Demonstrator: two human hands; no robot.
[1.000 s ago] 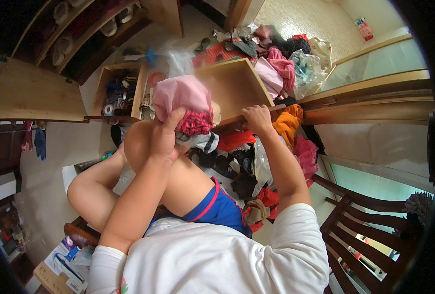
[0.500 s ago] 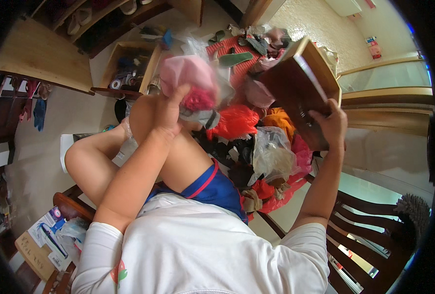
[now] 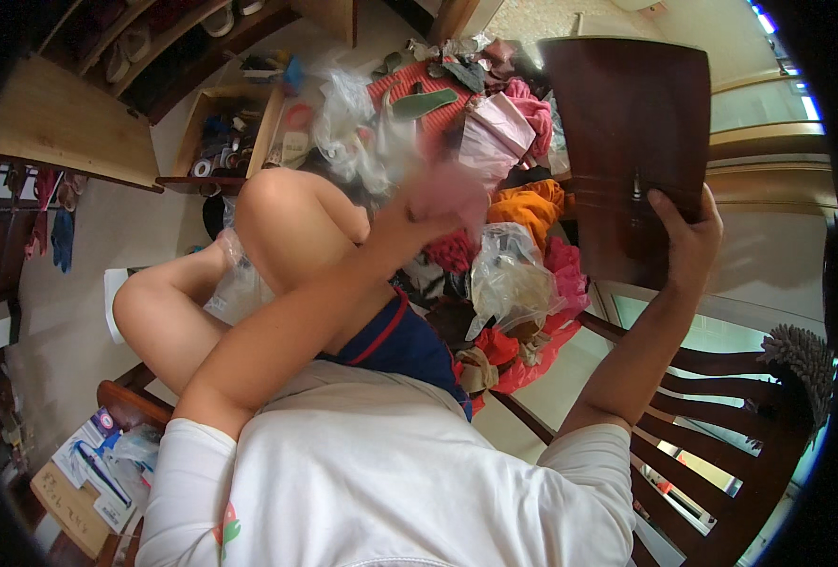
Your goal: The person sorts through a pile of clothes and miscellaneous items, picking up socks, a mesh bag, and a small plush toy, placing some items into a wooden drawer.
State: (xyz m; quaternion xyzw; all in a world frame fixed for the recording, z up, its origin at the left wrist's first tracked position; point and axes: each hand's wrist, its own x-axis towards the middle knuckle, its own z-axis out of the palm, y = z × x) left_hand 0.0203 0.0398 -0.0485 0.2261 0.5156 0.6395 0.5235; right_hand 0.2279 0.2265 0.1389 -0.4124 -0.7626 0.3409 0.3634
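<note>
My right hand (image 3: 691,236) grips the lower right edge of a dark brown wooden drawer (image 3: 636,123). The drawer's front panel, with a small handle, faces me, and my thumb lies across it. Motion smears my left hand (image 3: 433,208), which is over the heap in front of my knees. Pink shows around its blurred fingers, but whether they hold it I cannot tell. Just below that hand is a dark pink bunched cloth (image 3: 450,251). Close by lie an orange cloth (image 3: 530,210), a clear plastic bag (image 3: 513,274) and a light pink flat piece (image 3: 496,132).
Another open drawer (image 3: 225,132) with tape rolls and small items stands on the floor beyond my knee. White plastic bags (image 3: 348,123) and a green insole-shaped piece (image 3: 425,103) lie past it. A slatted wooden chair (image 3: 712,416) is at right, a cardboard box (image 3: 74,501) at left.
My left hand has swung right from above my knee to the heap. The drawer in my right hand has moved right and turned its front toward me. The red bag is no longer plainly visible.
</note>
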